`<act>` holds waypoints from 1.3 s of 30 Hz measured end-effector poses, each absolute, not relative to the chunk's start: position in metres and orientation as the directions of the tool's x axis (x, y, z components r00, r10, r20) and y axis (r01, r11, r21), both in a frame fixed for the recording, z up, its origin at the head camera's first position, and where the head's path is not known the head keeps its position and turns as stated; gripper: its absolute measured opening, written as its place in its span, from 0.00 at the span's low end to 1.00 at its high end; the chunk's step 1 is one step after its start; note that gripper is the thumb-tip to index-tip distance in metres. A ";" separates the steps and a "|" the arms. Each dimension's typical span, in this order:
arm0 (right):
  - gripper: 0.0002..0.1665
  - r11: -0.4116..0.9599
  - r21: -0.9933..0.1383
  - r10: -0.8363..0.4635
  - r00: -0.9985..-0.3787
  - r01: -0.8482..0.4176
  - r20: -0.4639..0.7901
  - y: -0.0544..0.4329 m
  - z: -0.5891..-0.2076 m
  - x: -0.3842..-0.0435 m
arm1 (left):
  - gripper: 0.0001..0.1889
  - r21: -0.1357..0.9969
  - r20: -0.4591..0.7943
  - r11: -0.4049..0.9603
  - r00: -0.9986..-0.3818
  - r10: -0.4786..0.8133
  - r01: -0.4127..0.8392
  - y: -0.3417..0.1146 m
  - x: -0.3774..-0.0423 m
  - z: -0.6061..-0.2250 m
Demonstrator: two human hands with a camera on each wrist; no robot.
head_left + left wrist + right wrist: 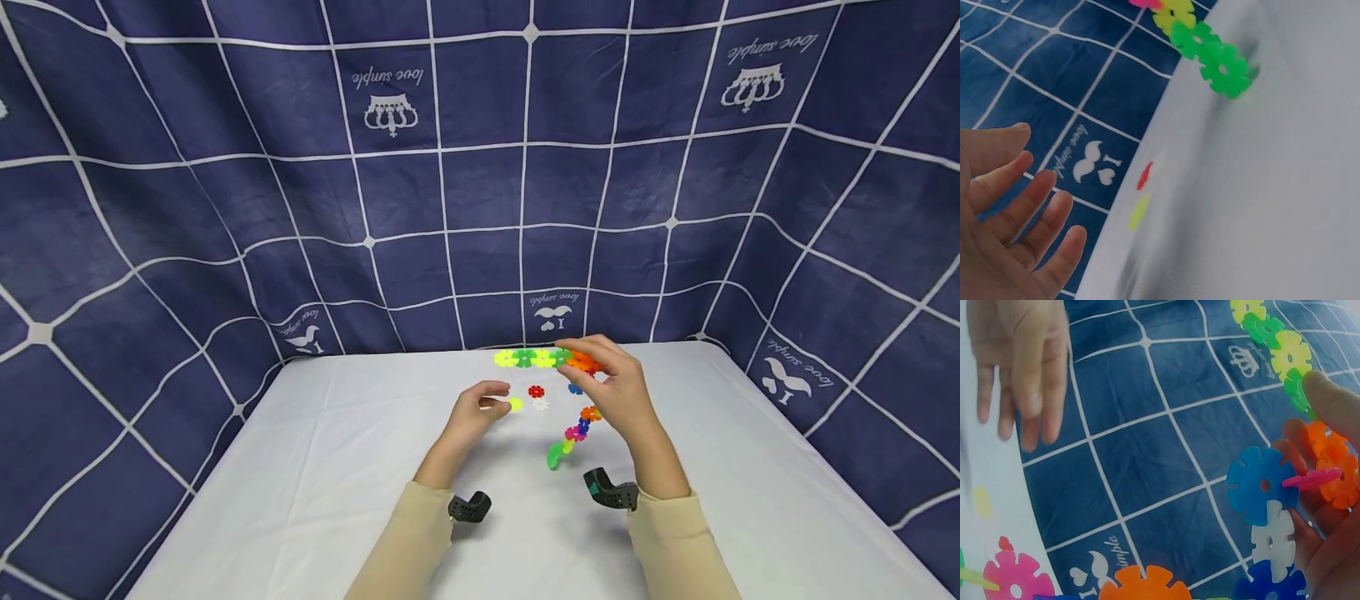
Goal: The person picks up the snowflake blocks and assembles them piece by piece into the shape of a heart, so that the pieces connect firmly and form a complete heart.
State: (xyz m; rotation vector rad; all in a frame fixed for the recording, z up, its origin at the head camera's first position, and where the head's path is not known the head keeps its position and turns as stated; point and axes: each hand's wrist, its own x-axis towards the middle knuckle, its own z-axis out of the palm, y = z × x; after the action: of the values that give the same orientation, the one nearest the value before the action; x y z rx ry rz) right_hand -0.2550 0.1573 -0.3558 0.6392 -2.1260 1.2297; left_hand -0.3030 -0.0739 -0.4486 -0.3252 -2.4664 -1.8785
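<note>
My right hand (618, 387) pinches a chain of notched plastic snowflake discs (543, 358) between thumb and fingers. A yellow and green row stretches left from the grip, and orange discs (1335, 465) lie by the fingers. From there a branch with a blue disc (1262, 485), a white disc (1274, 540) and a pink disc (575, 433) runs down toward me, ending in green discs (1222, 65). My left hand (474, 410) holds nothing; its fingers are loosely bent, with a yellow disc (515, 404) lying just beyond them.
On the white-covered table (337, 467) lie a loose red disc (536, 391) and a white disc (540, 405), between the hands. A dark blue checked curtain (480, 192) rises behind the table and along both sides.
</note>
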 end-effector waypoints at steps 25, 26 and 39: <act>0.21 0.446 -0.546 -0.118 -0.651 -0.709 0.749 0.156 -0.350 -0.250 | 0.28 0.836 0.050 0.540 -0.993 0.110 0.102 -0.053 -0.345 -0.485; 0.21 0.444 -0.545 -0.118 -0.650 -0.711 0.751 0.156 -0.349 -0.250 | 0.28 0.826 0.049 0.555 -0.994 0.102 0.098 -0.052 -0.346 -0.485; 0.22 0.420 -0.538 -0.137 -0.637 -0.731 0.758 0.153 -0.348 -0.250 | 0.22 0.681 0.086 0.728 -0.996 0.022 0.075 -0.044 -0.346 -0.485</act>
State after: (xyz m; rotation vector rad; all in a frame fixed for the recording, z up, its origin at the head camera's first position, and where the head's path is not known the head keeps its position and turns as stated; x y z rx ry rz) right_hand -0.2497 0.1532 -0.3484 0.7322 -2.0443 1.2100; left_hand -0.3459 -0.0442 -0.4846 -0.0800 -2.8538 -1.1290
